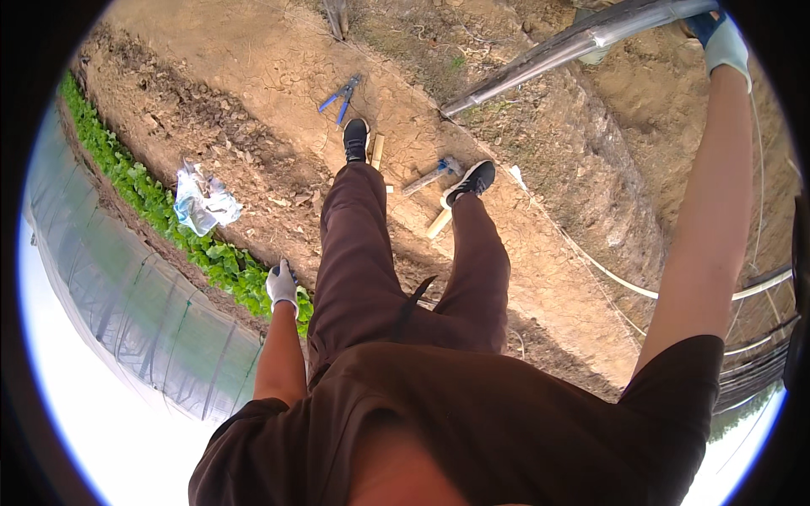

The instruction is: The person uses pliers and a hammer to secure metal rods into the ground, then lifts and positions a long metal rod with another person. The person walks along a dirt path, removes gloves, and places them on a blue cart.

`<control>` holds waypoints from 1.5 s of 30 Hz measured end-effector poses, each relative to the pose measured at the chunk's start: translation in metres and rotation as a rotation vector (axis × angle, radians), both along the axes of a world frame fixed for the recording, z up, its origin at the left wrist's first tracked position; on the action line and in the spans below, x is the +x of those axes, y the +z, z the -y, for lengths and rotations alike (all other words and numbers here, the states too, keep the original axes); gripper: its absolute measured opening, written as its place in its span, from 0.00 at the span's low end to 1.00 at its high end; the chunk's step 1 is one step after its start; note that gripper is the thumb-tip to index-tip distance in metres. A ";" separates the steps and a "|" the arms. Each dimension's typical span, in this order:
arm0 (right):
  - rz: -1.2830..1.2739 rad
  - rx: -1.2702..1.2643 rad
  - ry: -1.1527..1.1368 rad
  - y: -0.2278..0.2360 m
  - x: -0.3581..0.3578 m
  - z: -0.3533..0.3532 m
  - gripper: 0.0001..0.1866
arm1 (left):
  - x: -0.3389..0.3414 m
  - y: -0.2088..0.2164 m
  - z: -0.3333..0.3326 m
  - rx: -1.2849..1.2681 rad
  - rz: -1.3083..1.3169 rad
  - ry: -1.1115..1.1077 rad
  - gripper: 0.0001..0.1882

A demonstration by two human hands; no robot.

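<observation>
My right hand [726,44], in a white and blue work glove, is raised at the upper right. Its fingers close around the upper end of a long, shiny grey pole [591,40], whose surface looks like wrapped plastic. The pole slants down to the left, its far end near the ground. My left hand [282,285], in a white glove with a darker palm side, hangs low beside a row of leafy green plants [221,255]. Its fingers are loosely bent and partly hidden; nothing shows in them. A crumpled white and blue plastic bag [202,199] lies near the plants.
Blue-handled pliers or cutters [341,99] lie on the dry soil ahead of my feet. Between my shoes are wooden pieces [440,222] and a hammer-like tool [429,178]. Plastic greenhouse film [156,316] runs along the left. A pale hose [620,280] curves at right.
</observation>
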State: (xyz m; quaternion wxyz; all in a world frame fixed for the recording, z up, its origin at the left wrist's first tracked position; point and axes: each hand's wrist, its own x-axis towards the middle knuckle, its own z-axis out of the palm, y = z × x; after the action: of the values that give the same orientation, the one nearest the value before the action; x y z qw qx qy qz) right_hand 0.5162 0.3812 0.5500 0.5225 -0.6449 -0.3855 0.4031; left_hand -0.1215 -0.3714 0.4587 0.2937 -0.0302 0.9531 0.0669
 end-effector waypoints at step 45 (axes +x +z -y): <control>0.202 -1.092 0.402 -0.745 0.071 0.310 0.10 | 0.178 -0.226 -0.289 0.179 0.957 -0.324 0.13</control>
State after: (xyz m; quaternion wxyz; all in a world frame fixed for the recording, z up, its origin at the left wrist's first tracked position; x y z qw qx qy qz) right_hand 0.5869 0.0714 -0.1947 -0.0113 -0.7701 -0.2846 0.5708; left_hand 0.0570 -0.0828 0.2327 0.7053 0.1157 0.6947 0.0807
